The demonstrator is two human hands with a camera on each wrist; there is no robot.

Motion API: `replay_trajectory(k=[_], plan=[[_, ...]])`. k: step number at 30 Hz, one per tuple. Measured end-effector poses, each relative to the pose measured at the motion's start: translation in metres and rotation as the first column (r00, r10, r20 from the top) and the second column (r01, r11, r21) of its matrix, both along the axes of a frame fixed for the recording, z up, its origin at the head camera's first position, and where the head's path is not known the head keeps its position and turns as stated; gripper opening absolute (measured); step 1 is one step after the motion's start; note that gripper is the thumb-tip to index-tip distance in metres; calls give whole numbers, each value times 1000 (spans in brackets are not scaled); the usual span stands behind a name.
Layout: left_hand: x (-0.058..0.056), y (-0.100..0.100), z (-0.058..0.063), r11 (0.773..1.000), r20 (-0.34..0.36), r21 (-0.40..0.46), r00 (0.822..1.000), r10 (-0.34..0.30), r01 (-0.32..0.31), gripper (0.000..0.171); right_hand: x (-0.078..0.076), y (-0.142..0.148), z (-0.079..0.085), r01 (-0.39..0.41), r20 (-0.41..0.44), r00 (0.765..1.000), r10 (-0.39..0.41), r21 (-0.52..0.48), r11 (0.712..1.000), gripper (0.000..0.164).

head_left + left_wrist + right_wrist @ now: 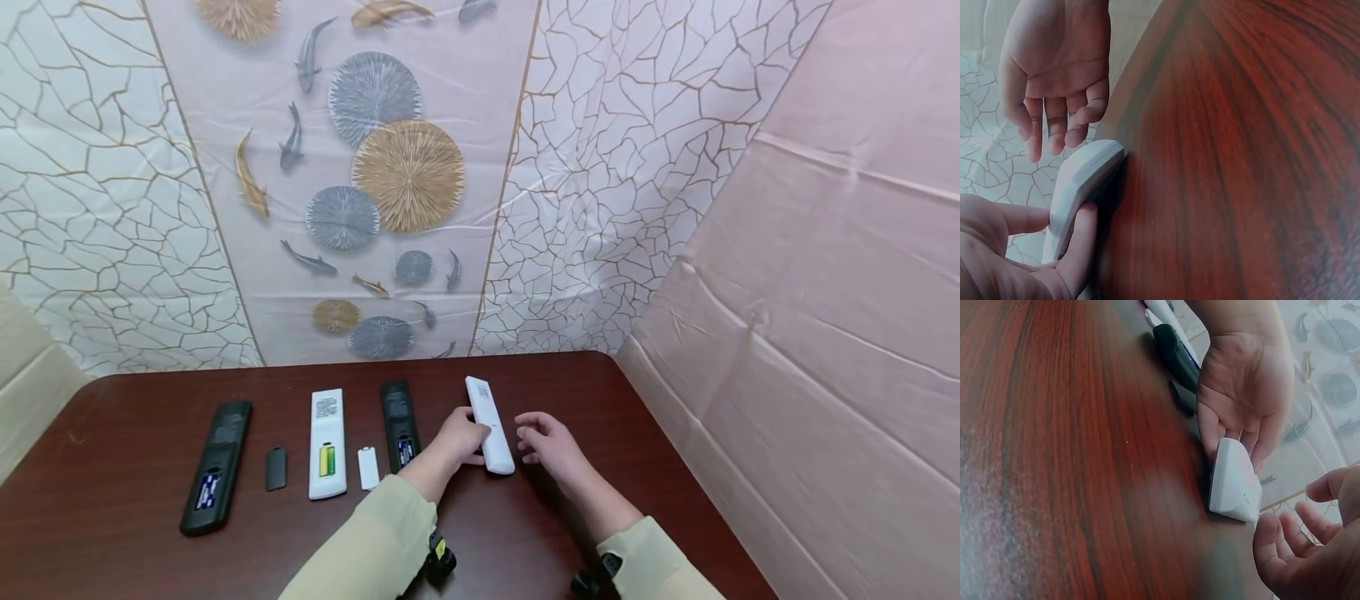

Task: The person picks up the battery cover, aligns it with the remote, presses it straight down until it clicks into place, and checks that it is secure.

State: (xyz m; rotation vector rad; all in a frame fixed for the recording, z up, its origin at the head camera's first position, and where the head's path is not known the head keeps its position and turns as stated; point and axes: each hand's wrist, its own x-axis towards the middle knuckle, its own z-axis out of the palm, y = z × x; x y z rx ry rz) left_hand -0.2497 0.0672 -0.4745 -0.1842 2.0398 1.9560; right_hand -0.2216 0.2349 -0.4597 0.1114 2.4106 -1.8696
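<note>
White plastic makes up the held remote [492, 419], which is at the right end of a row, above the far right part of a red-brown wooden table [97, 500]. The left hand [457, 435] pinches it from the left side between thumb and fingers, and its far end slants to the left. Whether its lower edge touches the wood, I cannot tell. Just to its right is the right hand [553, 446], released, with fingers loosely bent and grasping nothing, apart from the remote.

Left of the left hand lies a middle black remote [397, 414], its near end hidden by the arm, with blue batteries [405, 451] showing. Near it, the right wrist view also shows a dark flat piece [1182, 398]. Further left come a small white cover [368, 468], a flat white remote [327, 425] with yellow-green batteries [327, 461], a small dark cover [276, 468] and, farthest left, a large black remote [220, 454] with two blue cells [207, 492]. Pale sleeves [367, 542] cover both forearms.
</note>
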Motion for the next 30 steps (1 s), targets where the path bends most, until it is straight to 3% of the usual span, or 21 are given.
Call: replay_trajectory(k=[16, 23, 30], plan=[[9, -1, 12, 990, -50, -137, 997, -51, 44, 54, 3, -4, 3, -11, -17, 1000, 11, 0, 1000, 28], [10, -2, 12, 957, -57, -289, 997, -52, 33, 66, 2, -6, 3, -10, -9, 1000, 10, 3, 1000, 28], [13, -7, 17, 963, -71, -265, 995, -63, 42, 68, 1, -9, 2, -22, -12, 1000, 22, -2, 1000, 29]])
